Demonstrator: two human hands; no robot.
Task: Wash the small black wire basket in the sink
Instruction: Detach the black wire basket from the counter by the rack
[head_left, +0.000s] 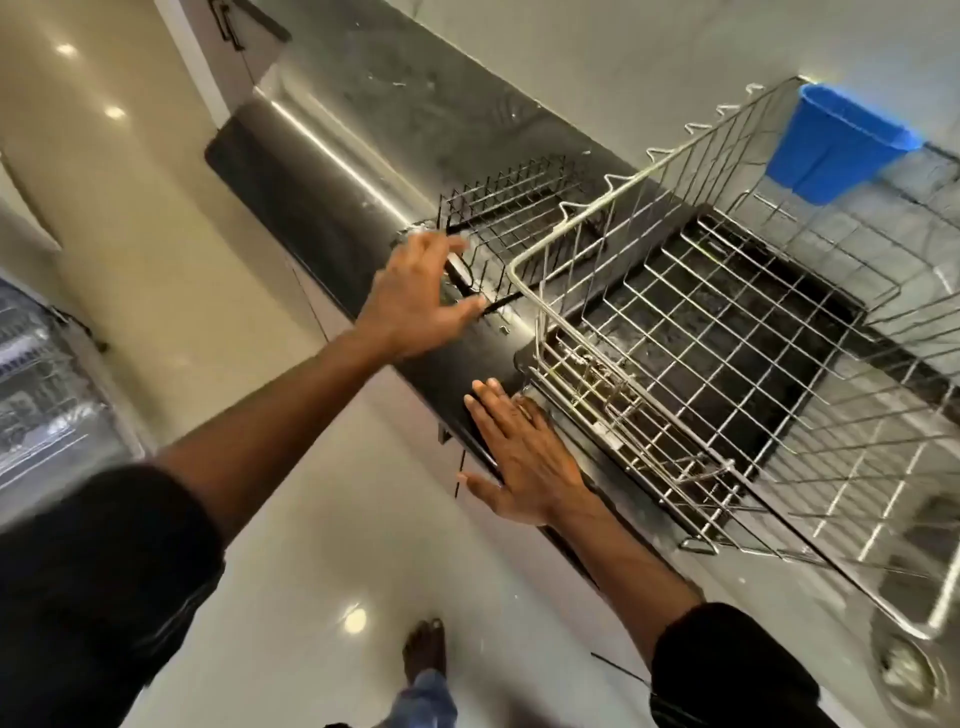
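Reaching with left hand, fingers spread and loose, gripping nothing, toward small black wire basket at frame centre, on counter beside steel rack. Resting right hand flat, lower centre. Probably light, stiff, perhaps wet; best hooked by the rim wire.

Two hands, the left hand and the right hand. Two baskets: one small black wire basket at the left hand's fingertips, one steel basket beside the right. One blue tub well beyond both.
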